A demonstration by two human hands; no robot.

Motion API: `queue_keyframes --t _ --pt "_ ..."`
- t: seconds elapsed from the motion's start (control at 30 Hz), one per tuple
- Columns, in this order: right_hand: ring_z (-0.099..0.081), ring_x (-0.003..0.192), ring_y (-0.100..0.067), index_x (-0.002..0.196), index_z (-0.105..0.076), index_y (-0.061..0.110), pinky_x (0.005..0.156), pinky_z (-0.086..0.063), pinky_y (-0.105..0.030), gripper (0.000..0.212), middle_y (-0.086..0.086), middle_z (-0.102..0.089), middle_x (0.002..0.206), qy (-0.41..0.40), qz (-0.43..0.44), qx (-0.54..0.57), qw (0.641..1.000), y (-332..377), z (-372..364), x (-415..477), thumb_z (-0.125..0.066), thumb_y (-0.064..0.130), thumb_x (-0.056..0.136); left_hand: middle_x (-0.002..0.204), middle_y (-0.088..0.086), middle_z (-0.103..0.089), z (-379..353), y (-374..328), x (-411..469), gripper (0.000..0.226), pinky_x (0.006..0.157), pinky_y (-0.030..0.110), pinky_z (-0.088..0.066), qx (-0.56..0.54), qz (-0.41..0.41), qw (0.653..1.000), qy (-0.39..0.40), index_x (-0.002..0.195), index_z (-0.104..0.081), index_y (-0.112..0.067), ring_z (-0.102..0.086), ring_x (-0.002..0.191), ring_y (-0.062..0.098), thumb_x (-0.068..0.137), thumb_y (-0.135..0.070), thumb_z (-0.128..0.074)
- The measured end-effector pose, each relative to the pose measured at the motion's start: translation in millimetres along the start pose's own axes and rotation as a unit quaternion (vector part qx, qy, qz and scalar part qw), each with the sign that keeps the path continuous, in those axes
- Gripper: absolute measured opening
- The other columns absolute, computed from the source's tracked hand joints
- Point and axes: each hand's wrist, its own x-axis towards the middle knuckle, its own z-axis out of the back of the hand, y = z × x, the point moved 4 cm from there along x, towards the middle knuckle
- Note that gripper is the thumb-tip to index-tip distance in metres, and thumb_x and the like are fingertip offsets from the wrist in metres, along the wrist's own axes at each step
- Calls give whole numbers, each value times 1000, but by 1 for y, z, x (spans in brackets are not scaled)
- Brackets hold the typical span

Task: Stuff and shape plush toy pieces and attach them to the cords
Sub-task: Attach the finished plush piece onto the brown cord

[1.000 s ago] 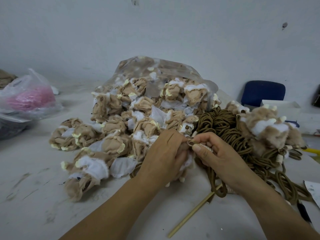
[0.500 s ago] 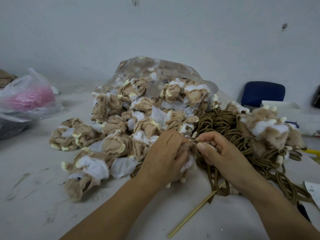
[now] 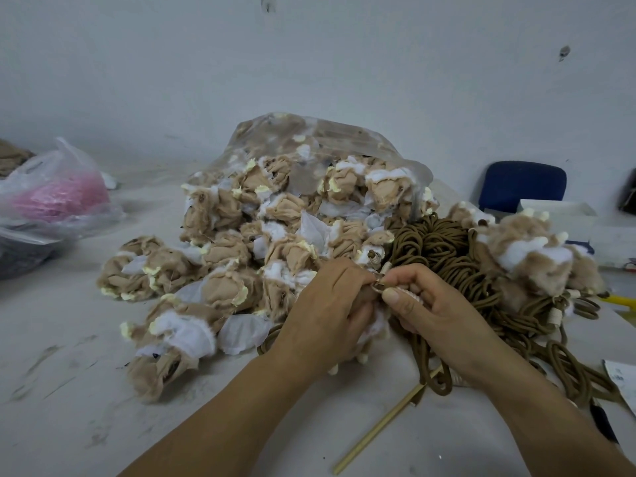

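A thin wooden stick [image 3: 378, 432] lies nearest on the worktop [image 3: 69, 390]. Just beyond it the two hands meet: the left hand [image 3: 330, 304] grips a tan plush piece [image 3: 373, 330], and the right hand [image 3: 430, 304] pinches a small metal ring [image 3: 377, 287] at its top. Brown cords [image 3: 444, 256] lie heaped behind the right hand, and loose plush pieces [image 3: 241, 256] spill from a clear bag [image 3: 309, 139] farther back

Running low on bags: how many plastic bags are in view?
2: the clear bag of plush pieces at centre, the pink-filled bag far left. Others may be hidden.
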Motion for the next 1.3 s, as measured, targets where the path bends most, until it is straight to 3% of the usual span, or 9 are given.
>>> queue_keyframes --t 0.27,0.43,0.53,0.7,0.83,0.93,1.13,1.2,1.3 --pt "-58 69 8 100 -61 23 63 -46 -8 26 23 -62 74 -13 -16 13 1000 -7 4 1 -59 38 79 84 14 -59 2 -1 1 18 74 24 -37 -6 9 1000 6 88 -64 2 -43 81 16 84 -7 -49" --pt "-59 76 7 95 -62 35 68 -47 -10 23 19 -63 82 -21 -17 -15 1000 -11 8 1 -59 48 76 83 13 -59 0 0 -1 17 74 27 -39 -9 16 1000 2 87 -64 2 -45 81 16 86 -8 -51" --pt "-58 77 5 92 -60 44 68 -46 -10 20 20 -62 85 -29 -12 -55 998 -11 10 2 -57 55 75 83 12 -58 0 2 -2 13 73 26 -39 -7 26 1000 2 88 -64 2 -45 81 16 86 -8 -54" --pt "-56 81 7 92 -53 42 65 -42 -6 33 30 -57 92 -84 26 -175 981 -6 11 3 -48 66 70 85 7 -56 -3 2 -3 7 74 18 -35 -3 53 998 17 89 -63 -2 -44 81 14 87 -8 -60" --pt "-52 90 12 93 -47 47 70 -41 -4 16 23 -56 91 -116 57 -206 970 -7 9 3 -55 52 80 88 6 -56 -4 1 -3 11 74 17 -35 -4 59 998 16 91 -62 -3 -45 82 13 87 -12 -58" --pt "-50 94 15 95 -44 49 73 -39 -2 26 23 -53 95 -130 90 -227 961 -5 8 3 -62 33 87 93 6 -57 -5 2 -5 17 73 21 -40 -6 71 997 15 96 -63 -3 -48 84 13 88 -16 -57" --pt "-51 94 7 106 -46 41 76 -41 -7 28 21 -52 100 -124 126 -241 954 -3 2 4 -62 25 89 98 -1 -59 -4 11 -9 22 71 32 -48 -17 142 989 35 105 -68 -12 -55 86 13 96 -23 -52" --pt "-52 96 7 106 -46 45 78 -41 -8 26 22 -52 102 -118 123 -227 959 -2 0 3 -60 30 89 91 -3 -59 -2 14 -10 18 67 38 -49 -28 163 986 22 99 -67 -14 -55 80 14 96 -22 -51" --pt "-54 95 8 104 -51 44 76 -42 -7 24 23 -57 100 -114 82 -205 969 -3 3 2 -49 53 82 92 -5 -63 1 17 -12 19 71 35 -49 -47 183 982 4 100 -68 -15 -57 84 12 95 -22 -51"
